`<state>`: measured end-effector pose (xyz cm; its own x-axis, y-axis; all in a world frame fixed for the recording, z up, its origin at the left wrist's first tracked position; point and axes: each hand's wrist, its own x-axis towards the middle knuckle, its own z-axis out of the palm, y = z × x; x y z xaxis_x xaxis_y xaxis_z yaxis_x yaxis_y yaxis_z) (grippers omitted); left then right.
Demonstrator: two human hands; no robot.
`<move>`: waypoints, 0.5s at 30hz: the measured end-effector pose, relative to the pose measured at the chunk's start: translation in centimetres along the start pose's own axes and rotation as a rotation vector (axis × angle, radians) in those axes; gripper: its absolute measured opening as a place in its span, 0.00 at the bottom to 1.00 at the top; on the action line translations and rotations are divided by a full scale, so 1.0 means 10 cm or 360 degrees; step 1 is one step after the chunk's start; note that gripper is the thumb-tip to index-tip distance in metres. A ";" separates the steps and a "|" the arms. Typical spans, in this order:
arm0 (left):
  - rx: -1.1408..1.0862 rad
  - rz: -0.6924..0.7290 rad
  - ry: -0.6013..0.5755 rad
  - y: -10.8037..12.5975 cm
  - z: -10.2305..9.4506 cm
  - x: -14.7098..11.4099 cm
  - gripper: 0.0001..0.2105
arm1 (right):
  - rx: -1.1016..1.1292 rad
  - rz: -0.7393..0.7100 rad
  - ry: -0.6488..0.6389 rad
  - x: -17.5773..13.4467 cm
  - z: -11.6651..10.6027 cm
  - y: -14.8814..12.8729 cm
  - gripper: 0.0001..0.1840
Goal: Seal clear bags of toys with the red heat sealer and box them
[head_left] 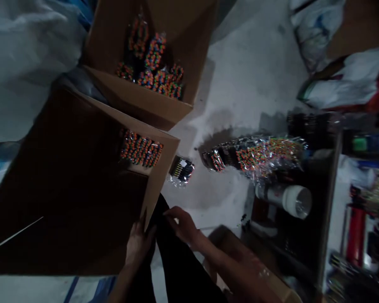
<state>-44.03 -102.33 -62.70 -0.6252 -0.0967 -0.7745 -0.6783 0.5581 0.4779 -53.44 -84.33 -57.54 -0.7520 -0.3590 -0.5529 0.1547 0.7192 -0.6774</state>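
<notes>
My left hand [136, 244] is closed on the near edge of a large open cardboard box [162, 162], its fingers partly hidden. Inside that box, in a far corner, sit clear-wrapped packs with orange, green and blue tips [141, 149]. My right hand [182, 225] is by my dark trouser leg [173, 248], thumb and fingers drawn together; whether anything is between them I cannot make out. On the floor just beyond the box lies a small clear-wrapped pack of dark sticks [182, 169] with a white label.
A second open cardboard box [139, 94] behind holds several similar packs [156, 50]. To the right, a long row of wrapped packs [265, 153] lies on the floor [243, 84]. A clear container with a white rim [298, 202] and a cluttered shelf edge [331, 210] stand further right.
</notes>
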 end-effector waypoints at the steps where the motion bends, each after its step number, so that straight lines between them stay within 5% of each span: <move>1: 0.0057 -0.0017 0.0069 0.11 0.11 0.05 0.27 | 0.0008 0.0250 0.0070 -0.19 -0.06 0.29 0.14; 4: 0.0256 0.0014 0.0299 0.30 0.35 0.12 0.24 | -0.0130 0.0770 0.0061 -0.73 -0.11 1.09 0.15; 8: 0.0408 -0.0083 0.0393 0.32 0.39 0.06 0.22 | -0.0187 0.0910 -0.0047 -1.18 -0.06 1.78 0.15; 11: 0.0497 -0.0291 0.0320 0.29 0.27 0.05 0.22 | -0.0224 0.0929 -0.0156 -1.17 -0.13 2.06 0.14; 15: 0.0788 -0.0530 0.0219 0.12 0.03 0.13 0.22 | -0.0290 0.0930 -0.0168 -0.74 -0.42 2.51 0.14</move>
<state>-45.56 -101.57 -63.26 -0.4770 -0.4188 -0.7727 -0.6066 0.7930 -0.0553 -46.66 -61.13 -68.39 -0.5070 0.0749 -0.8587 0.4029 0.9013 -0.1593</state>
